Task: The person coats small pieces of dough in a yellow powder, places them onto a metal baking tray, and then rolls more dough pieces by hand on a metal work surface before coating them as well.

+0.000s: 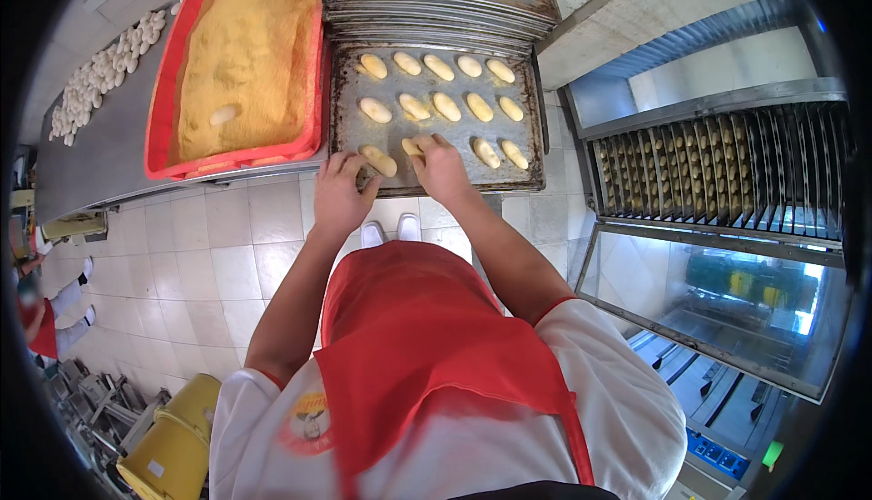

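Over the near edge of a dark baking tray (pixel 345 87), both my hands work among oval pieces of dough dusted with yellow crumbs. My right hand (pixel 443 171) is closed on a crumbed dough piece (pixel 411 147), whose left end shows past the fingers. Beside another dough piece (pixel 380 160) lying near the front left corner, my left hand (pixel 341 193) has its fingers and thumb apart; whether it touches that piece is unclear. Several more dough pieces (pixel 446 106) lie in rows farther back on the tray.
Left of the tray stands a red tub (pixel 313 128) of yellow crumbs (pixel 250 55), with one pale dough piece (pixel 223 115) on top. White dough pieces (pixel 109 73) are heaped at far left. Stacked trays (pixel 440 5) rise behind. An oven-like cabinet (pixel 718 168) with loaded racks stands right.
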`<move>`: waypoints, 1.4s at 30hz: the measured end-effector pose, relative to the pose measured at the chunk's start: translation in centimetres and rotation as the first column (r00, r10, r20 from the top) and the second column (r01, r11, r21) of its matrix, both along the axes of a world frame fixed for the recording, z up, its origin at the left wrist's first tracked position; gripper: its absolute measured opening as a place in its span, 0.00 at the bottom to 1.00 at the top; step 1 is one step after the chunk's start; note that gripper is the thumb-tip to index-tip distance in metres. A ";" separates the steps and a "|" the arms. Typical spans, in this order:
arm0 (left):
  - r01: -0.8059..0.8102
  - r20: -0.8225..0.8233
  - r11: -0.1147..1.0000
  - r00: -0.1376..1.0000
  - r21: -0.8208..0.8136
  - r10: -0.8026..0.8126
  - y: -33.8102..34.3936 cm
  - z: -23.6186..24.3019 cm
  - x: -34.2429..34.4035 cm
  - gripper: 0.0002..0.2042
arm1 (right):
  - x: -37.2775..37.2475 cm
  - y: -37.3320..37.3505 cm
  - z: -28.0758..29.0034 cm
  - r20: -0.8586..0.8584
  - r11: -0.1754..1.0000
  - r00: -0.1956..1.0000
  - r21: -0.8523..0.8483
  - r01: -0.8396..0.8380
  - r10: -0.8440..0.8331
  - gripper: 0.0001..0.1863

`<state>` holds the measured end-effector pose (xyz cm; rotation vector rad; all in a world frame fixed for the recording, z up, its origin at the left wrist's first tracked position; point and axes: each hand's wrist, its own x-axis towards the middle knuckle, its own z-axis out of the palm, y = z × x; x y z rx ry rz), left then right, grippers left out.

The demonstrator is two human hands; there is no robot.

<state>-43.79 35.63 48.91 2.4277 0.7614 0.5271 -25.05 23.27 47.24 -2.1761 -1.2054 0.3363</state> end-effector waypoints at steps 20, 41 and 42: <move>-0.134 -0.093 0.863 0.990 -0.486 0.101 0.8 0.3 -5.0 0.20 | 2.7 -5.1 -1.4 0.156 0.999 0.986 0.019 0.051 -0.054 0.16; -0.286 -0.122 0.455 0.926 -0.843 0.357 4.7 -0.5 -2.9 0.23 | 15.1 -18.6 -2.3 -0.553 0.622 0.412 -0.265 0.737 -0.724 0.16; -0.145 -0.042 0.419 0.969 -0.896 0.245 5.2 -0.4 -2.8 0.24 | 15.4 -19.4 -2.4 -0.732 0.613 0.273 -0.242 0.752 -0.624 0.16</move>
